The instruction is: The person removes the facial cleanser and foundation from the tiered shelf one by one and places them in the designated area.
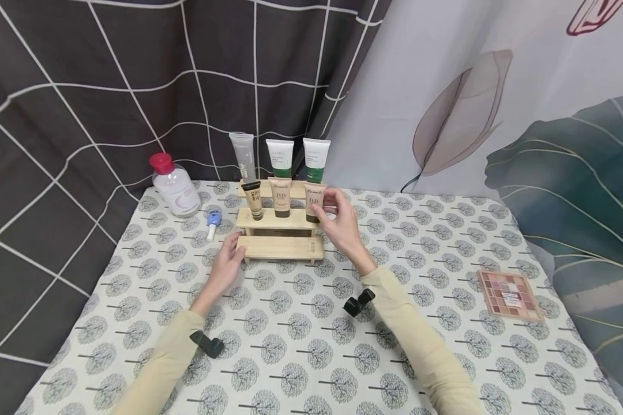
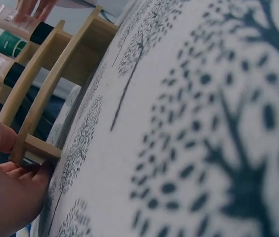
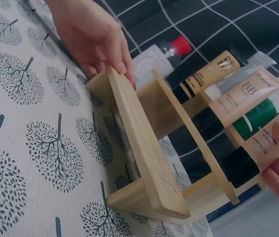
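Note:
A three-tier wooden display stand [image 1: 280,248] stands toward the back of the table. My left hand [image 1: 224,268] holds the left end of its lowest step, thumb on top and fingers beneath in the left wrist view. At the right end of the middle step, my right hand [image 1: 344,226] pinches a beige BB cream tube [image 3: 265,143] with a black cap, upright at the step. Beside it are another BB cream tube [image 1: 281,197] and a small gold tube with a black top [image 1: 253,200]. Behind rise a grey tube [image 1: 244,155] and two white-and-green tubes, one left [image 1: 280,155], one right [image 1: 316,157].
Left of the stand are a clear bottle with a red cap [image 1: 176,187] and a small blue-and-white item [image 1: 214,222]. An eyeshadow palette [image 1: 510,295] lies at the right. A dark checked curtain [image 1: 150,69] and a pale curtain [image 1: 384,115] hang behind.

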The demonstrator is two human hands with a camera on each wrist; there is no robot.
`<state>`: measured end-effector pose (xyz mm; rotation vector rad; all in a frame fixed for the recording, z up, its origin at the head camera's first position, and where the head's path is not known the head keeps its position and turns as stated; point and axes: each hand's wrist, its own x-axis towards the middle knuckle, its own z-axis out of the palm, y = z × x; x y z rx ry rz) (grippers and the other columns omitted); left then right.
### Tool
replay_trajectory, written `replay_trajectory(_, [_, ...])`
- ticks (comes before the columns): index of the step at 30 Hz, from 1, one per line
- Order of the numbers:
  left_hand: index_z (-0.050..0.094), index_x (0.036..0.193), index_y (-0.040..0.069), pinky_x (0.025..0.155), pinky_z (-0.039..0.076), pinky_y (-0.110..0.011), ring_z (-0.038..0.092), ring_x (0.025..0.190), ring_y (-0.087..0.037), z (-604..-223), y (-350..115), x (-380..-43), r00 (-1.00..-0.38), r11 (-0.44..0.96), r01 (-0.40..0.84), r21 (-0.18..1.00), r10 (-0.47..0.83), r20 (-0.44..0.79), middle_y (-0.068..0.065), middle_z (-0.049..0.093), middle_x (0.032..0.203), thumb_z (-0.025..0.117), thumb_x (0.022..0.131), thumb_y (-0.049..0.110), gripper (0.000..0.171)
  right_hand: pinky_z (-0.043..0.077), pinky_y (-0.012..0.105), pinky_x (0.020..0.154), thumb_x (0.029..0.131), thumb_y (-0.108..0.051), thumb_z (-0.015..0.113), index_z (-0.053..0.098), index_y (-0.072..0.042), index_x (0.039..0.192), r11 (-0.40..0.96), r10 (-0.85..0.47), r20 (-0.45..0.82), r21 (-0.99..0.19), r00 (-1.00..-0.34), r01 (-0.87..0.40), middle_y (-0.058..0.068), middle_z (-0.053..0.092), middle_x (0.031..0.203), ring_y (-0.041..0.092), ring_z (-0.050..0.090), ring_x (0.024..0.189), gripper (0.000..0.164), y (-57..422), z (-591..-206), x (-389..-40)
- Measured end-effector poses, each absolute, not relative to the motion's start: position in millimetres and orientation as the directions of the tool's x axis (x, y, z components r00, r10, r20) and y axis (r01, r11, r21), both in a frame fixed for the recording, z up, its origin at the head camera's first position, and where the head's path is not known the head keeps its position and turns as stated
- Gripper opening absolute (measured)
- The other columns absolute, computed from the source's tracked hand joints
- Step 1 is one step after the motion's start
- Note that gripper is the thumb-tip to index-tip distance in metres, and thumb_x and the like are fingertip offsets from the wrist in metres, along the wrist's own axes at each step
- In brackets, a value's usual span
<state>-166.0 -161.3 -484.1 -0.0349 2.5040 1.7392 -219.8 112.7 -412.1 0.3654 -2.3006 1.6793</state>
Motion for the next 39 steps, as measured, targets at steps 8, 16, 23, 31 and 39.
replay_trajectory(8, [0.027,0.157,0.0,0.127,0.031,-0.046,0.033,0.151,-0.038,-487,-162,-169,-0.995,0.287,-0.096,0.953,0.013,-0.104,-0.024,0.028,0.164,0.045,0.108,0.017,0.055,0.06,0.041,0.101,0.092,-0.001,0.07,0.056,0.007,0.123,0.274,-0.013,0.388,-0.885,-0.921,-0.377,0.027,0.066,0.12,0.038,0.068,0.108,0.035,125,-406,-214])
replay_trajectory(16, [0.029,0.157,0.003,0.127,0.03,-0.047,0.037,0.148,-0.039,-485,-162,-169,-0.991,0.236,-0.121,0.964,0.018,-0.129,-0.023,0.032,0.162,0.047,0.108,0.02,0.055,0.063,0.029,0.088,0.092,-0.005,0.072,0.056,0.007,0.124,0.322,0.013,0.395,-0.871,-0.918,-0.371,0.025,0.068,0.114,0.036,0.069,0.101,0.037,145,-405,-206])
replay_trajectory(23, [0.031,0.156,0.003,0.128,0.028,-0.045,0.037,0.149,-0.038,-484,-165,-168,-0.987,0.195,-0.157,0.968,0.013,-0.163,-0.022,0.033,0.162,0.049,0.107,0.022,0.055,0.059,0.014,0.077,0.093,-0.008,0.073,0.052,0.006,0.132,0.329,0.005,0.361,-0.881,-0.932,-0.339,0.024,0.069,0.114,0.032,0.069,0.098,0.046,161,-410,-195])
replay_trajectory(31, [0.032,0.155,0.005,0.128,0.028,-0.047,0.04,0.147,-0.038,-487,-167,-168,-0.987,0.193,-0.148,0.97,0.035,-0.158,-0.021,0.033,0.162,0.048,0.108,0.021,0.053,0.061,0.015,0.073,0.092,-0.008,0.073,0.052,0.005,0.131,0.324,-0.013,0.341,-0.888,-0.94,-0.326,0.025,0.071,0.107,0.031,0.069,0.091,0.046,174,-420,-185])
replay_trajectory(39, [0.033,0.154,0.001,0.128,0.028,-0.048,0.04,0.146,-0.04,-489,-166,-169,-0.991,0.171,-0.114,0.979,0.044,-0.123,-0.024,0.034,0.161,0.047,0.108,0.018,0.051,0.062,0.019,0.073,0.093,-0.012,0.073,0.053,0.004,0.131,0.429,-0.034,0.202,-0.882,-0.979,-0.196,0.023,0.071,0.105,0.03,0.071,0.087,0.046,179,-432,-175])
